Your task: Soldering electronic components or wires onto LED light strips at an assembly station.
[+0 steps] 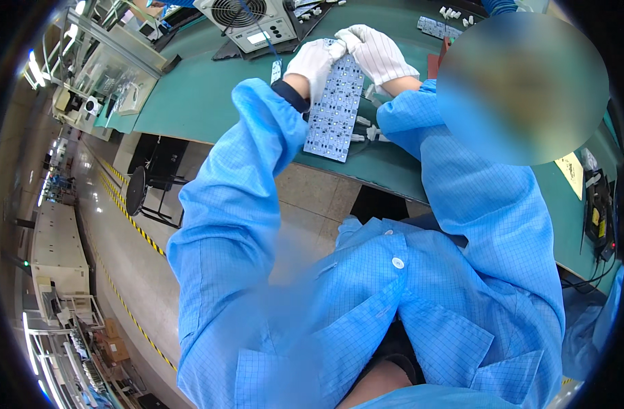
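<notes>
Gripping the white circuit panel (333,116) over the green bench (196,102) with left hand (312,66) curled at its left edge and right hand (380,58) bent at the far end, hold unclear, seemingly working there and next needing the panel kept steady.

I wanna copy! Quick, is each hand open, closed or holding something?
Left hand: curled at the far end of the white circuit board; grip can't be told.
Right hand: curled beside the left; grip can't be told.
</notes>
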`<move>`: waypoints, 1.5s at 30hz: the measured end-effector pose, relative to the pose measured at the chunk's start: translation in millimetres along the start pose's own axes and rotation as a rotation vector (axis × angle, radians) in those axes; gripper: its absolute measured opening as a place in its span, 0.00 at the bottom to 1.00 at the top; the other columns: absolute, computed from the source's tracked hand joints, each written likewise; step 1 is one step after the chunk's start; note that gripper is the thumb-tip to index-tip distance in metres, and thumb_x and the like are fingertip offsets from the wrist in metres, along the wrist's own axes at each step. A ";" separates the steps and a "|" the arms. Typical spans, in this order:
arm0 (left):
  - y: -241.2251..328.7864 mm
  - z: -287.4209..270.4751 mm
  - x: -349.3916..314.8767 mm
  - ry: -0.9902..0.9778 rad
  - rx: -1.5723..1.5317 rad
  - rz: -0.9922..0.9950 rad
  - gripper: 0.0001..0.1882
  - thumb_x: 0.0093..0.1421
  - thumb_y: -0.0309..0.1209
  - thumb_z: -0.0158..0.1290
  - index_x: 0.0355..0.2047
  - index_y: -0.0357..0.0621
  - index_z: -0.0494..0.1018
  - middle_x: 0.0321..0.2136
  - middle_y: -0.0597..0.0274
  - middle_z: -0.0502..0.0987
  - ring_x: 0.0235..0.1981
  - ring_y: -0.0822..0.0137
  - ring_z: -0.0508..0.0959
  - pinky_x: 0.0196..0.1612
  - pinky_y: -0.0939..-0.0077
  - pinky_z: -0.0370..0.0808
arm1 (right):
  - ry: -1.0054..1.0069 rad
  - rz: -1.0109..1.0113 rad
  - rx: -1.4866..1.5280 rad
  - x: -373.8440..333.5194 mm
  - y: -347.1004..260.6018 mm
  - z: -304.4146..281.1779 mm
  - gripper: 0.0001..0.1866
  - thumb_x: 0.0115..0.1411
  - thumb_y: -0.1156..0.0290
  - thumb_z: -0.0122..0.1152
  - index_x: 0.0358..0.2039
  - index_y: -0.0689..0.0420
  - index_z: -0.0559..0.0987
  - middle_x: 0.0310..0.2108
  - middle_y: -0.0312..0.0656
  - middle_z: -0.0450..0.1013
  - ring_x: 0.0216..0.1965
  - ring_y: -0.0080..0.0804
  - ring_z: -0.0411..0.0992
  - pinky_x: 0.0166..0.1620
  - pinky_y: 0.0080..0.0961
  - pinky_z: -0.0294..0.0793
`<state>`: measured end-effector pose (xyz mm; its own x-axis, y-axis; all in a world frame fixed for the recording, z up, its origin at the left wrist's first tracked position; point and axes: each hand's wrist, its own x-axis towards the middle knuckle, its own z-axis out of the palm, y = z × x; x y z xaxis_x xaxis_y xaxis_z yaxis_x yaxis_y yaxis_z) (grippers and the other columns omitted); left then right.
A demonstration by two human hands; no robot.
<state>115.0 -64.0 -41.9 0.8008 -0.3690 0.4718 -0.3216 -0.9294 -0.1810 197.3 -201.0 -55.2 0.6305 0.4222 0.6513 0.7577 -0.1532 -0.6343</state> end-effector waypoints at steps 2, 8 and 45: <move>-3.2 0.3 5.2 -0.023 -0.004 -0.072 0.21 0.40 0.21 0.51 0.39 0.41 0.68 0.35 0.49 0.73 0.41 0.49 0.72 0.43 0.66 0.71 | 0.011 -0.002 -0.083 -1.4 0.8 -2.4 0.18 0.59 0.54 0.48 0.34 0.57 0.76 0.32 0.49 0.75 0.37 0.47 0.72 0.43 0.34 0.69; -10.4 -19.7 13.0 -0.079 0.156 0.249 0.09 0.52 0.29 0.50 0.35 0.47 0.73 0.26 0.54 0.76 0.35 0.55 0.77 0.37 0.68 0.73 | -0.082 -0.228 -0.504 0.5 10.6 -5.6 0.12 0.58 0.68 0.46 0.40 0.54 0.72 0.38 0.47 0.72 0.39 0.44 0.72 0.43 0.34 0.71; -173.6 137.5 151.7 -0.235 0.727 -0.385 0.10 0.54 0.29 0.47 0.33 0.45 0.76 0.33 0.55 0.78 0.37 0.54 0.78 0.36 0.58 0.73 | 0.049 0.092 -0.578 -244.0 -12.1 -275.7 0.13 0.44 0.81 0.61 0.33 0.57 0.75 0.35 0.43 0.73 0.41 0.41 0.71 0.51 0.43 0.66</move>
<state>361.8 40.5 -57.6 0.8973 0.0564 0.4379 0.3346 -0.7339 -0.5911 80.6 -548.5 -91.6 0.6944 0.3444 0.6319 0.6597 -0.6553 -0.3679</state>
